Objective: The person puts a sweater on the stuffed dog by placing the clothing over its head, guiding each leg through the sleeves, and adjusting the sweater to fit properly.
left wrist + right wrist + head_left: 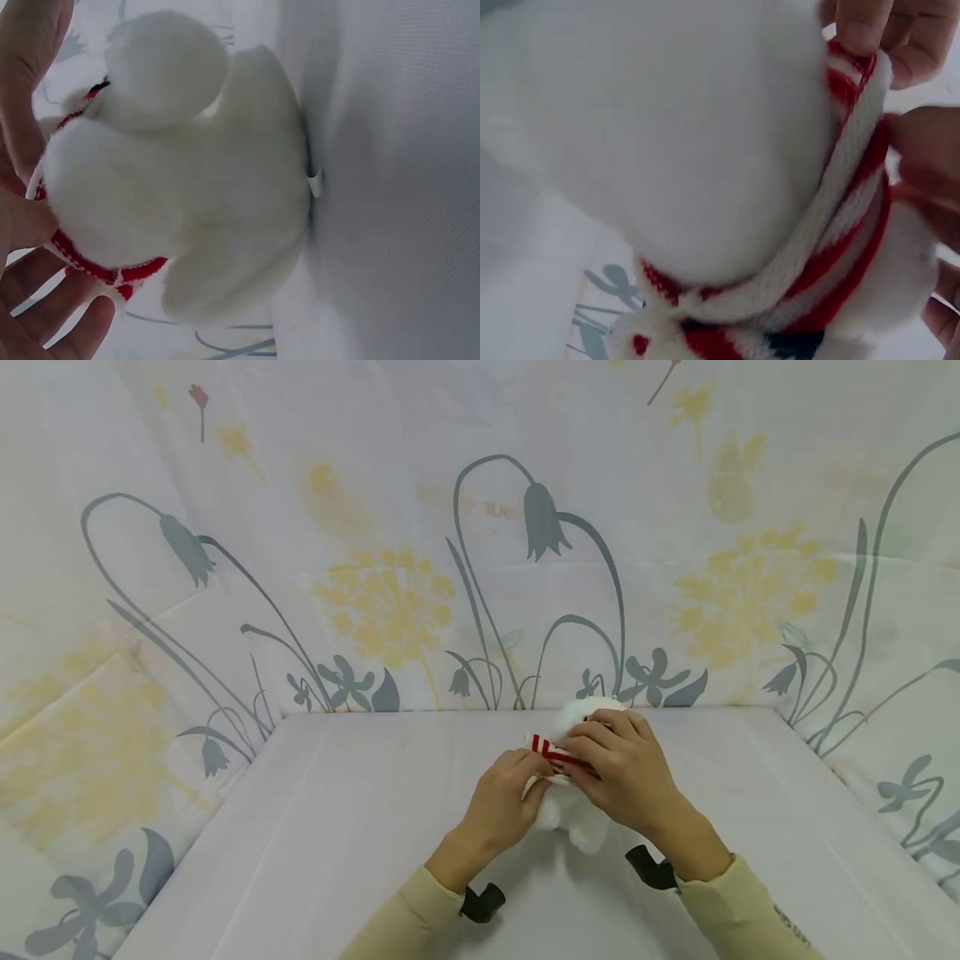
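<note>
A white plush toy (pixel 588 835) sits upright on the white table, its back and round limbs showing in the left wrist view. Round its neck runs a red-and-white striped knitted scarf (pixel 551 753), which has a dark patch (pixel 795 343) in the right wrist view. My left hand (pixel 504 797) pinches the scarf at the toy's left side in the head view. With thumb and curled fingers, my right hand (pixel 626 767) grips the scarf just right of there, its upper fingers over the toy's head. The toy's face is hidden behind that hand.
The white table (pixel 360 827) reaches back to a fabric backdrop (pixel 390 468) printed with grey and yellow flowers, which also hangs along both sides. A black curved piece (pixel 483 903) shows beside the left wrist, another (pixel 649 868) beside the right wrist.
</note>
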The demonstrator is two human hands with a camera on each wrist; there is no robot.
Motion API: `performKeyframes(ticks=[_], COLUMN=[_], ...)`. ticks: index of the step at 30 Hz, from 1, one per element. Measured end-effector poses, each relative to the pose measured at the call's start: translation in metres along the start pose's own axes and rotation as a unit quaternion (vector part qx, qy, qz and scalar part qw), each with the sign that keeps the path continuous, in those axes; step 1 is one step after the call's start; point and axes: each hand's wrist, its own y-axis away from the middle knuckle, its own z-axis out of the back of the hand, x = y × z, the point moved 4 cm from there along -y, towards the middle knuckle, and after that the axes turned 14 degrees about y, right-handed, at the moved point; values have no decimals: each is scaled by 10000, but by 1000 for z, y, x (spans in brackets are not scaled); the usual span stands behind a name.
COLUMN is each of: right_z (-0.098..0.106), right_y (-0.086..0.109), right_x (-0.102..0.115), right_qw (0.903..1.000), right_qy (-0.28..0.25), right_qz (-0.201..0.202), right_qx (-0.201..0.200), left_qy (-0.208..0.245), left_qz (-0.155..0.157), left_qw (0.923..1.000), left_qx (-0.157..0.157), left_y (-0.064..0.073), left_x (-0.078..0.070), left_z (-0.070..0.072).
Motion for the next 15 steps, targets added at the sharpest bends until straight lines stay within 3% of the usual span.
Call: performKeyframes(ticks=[6,10,15], right_z=[-3,-2,-2], right_y=[5,4,5], right_x=[-2,-3,-10], right_qw=[9975,9973,9959], right_qy=[420,369,234], right_qz=[-188,-140,-187], right_qx=[531,623,856], left_qy=[438,568,709], left_qz=[91,47,-11], left_qw=[9985,9977,9953], left_qx=[327,370,663], left_y=[0,-1,0], left_x=[-1,-2,-4], left_z=[-6,-7,-9])
